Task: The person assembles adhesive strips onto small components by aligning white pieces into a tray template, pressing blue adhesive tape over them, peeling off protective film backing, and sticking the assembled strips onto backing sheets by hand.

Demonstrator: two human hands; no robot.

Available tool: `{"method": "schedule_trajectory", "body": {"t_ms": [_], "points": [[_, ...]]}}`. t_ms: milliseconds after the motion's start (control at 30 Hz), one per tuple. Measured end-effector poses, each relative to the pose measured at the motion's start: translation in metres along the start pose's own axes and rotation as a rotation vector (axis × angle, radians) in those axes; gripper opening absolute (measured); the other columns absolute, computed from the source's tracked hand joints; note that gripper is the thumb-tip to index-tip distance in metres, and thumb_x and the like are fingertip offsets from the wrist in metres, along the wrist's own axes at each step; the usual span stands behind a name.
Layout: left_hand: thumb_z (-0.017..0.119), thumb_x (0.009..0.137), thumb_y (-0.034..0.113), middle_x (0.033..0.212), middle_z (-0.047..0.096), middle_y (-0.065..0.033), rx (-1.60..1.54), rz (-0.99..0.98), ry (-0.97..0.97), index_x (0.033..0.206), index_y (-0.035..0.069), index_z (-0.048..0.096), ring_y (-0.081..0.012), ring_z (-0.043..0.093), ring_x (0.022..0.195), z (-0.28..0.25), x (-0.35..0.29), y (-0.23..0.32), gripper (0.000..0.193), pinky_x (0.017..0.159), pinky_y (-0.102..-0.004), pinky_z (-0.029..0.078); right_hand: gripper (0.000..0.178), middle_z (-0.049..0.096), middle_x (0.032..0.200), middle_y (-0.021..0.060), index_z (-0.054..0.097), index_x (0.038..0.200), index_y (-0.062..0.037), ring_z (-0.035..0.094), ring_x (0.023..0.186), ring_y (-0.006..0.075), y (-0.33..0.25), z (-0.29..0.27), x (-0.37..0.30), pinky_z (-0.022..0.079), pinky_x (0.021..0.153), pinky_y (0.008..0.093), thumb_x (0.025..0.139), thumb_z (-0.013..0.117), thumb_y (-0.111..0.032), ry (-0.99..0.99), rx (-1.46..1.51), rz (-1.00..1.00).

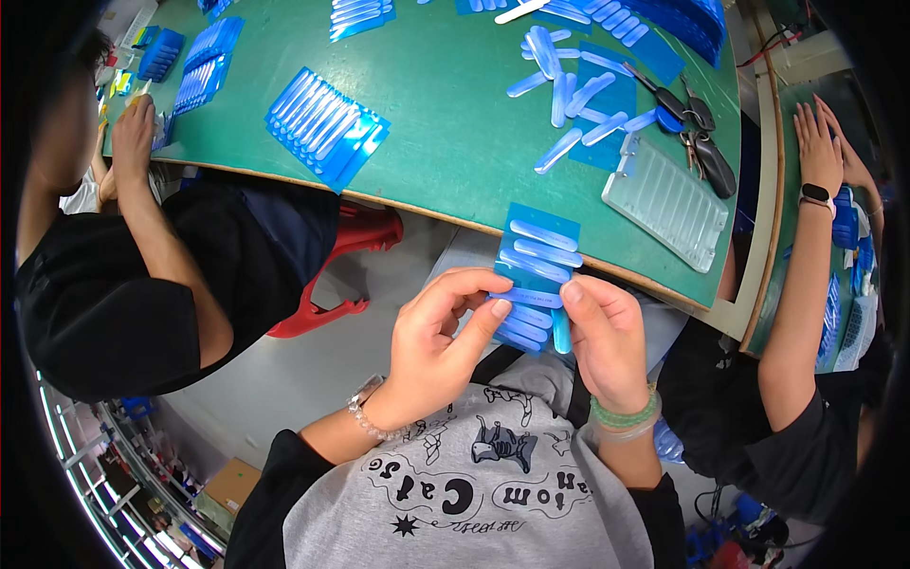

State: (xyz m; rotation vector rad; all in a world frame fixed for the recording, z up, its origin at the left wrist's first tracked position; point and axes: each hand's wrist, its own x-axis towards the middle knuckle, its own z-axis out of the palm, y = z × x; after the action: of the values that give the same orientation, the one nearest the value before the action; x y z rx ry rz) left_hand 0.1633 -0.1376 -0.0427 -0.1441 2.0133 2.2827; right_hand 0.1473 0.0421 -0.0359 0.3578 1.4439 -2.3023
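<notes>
Holding a blue card (534,275) of clear sticks, left hand (438,343) and right hand (607,343) both pinch it shut-fingered. Right maybe grips one stick too. Ribbed clear tray (668,201) sits on the green table (455,123).

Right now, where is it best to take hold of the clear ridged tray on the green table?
Probably by the two long edges of the clear ridged tray, from above. It lies flat and slanted near the table edge; avoid its far corner, where the dark keys sit close.
</notes>
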Motion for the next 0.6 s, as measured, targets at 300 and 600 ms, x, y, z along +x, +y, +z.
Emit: {"method": "schedule_trajectory", "body": {"t_ms": [300,600], "points": [[0.065,0.092,-0.002,0.112,0.061,-0.0121,0.156,0.116,-0.060,0.111,-0.003,0.061,-0.0149,0.061,0.095,-0.0024,0.0037,0.0022,0.020,0.081,-0.0273,0.051,0.025,0.066,0.080,0.0051,0.067,0.094,0.0037,0.060,0.070,0.0095,-0.0043,-0.0076,-0.0026,0.048,0.065,0.0234,0.099,0.061,-0.020,-0.077,-0.053,0.025],[0.068,0.089,0.000,0.105,0.065,-0.0124,0.196,0.125,-0.010,0.112,-0.002,0.065,-0.0157,0.063,0.091,0.0032,0.0041,0.0052,0.024,0.076,-0.0266,0.052,0.023,0.064,0.076,0.0028,0.068,0.093,0.0030,0.059,0.067,0.0077,-0.0049,-0.0044,-0.0020,0.048,0.063,0.0227,0.097,0.064,-0.019,-0.014,-0.036,0.040]]}}
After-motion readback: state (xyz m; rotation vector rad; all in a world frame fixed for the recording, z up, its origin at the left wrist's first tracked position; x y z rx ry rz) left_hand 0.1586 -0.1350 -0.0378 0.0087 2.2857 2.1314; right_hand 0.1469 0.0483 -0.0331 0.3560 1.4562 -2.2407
